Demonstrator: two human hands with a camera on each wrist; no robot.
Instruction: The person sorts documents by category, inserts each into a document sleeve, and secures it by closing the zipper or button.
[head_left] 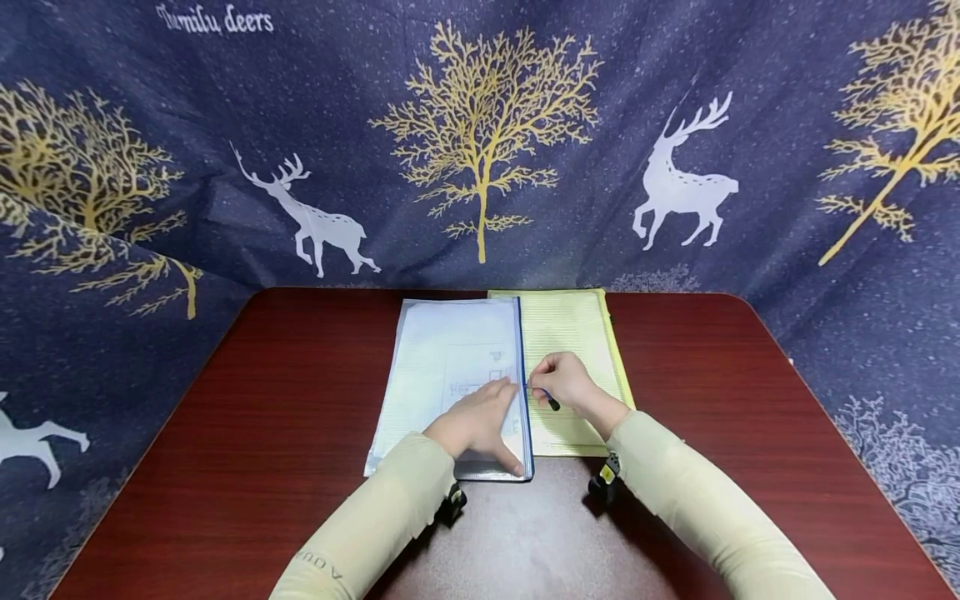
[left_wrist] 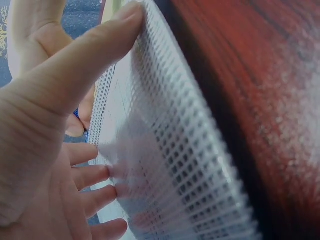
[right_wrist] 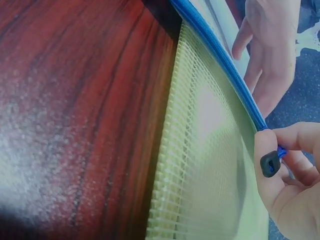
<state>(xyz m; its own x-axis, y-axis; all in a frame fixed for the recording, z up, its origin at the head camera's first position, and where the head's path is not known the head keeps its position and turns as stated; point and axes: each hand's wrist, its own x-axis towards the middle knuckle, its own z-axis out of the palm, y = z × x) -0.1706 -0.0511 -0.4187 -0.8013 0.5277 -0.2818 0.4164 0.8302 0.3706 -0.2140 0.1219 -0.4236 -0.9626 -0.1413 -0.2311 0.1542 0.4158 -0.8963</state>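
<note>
A white mesh zipper pouch [head_left: 427, 358] with papers inside lies on the table, a blue zipper [right_wrist: 220, 55] along its right side. My left hand [head_left: 476, 421] rests on it with fingers spread, the thumb [left_wrist: 107, 42] at the near corner. My right hand [head_left: 566, 383] pinches the zipper pull [right_wrist: 270, 164] between thumb and fingers; its dark tip sticks out below them. Partly under the white pouch lies a yellow mesh zipper pouch [head_left: 573, 333]. Drawn lines and letters show through the white mesh; my left hand covers part of them.
The dark red wooden table [head_left: 300, 375] extends to both sides of the pouches. Behind it hangs a blue cloth [head_left: 420, 225] printed with white deer and gold trees. A wrist camera sits under each sleeve cuff.
</note>
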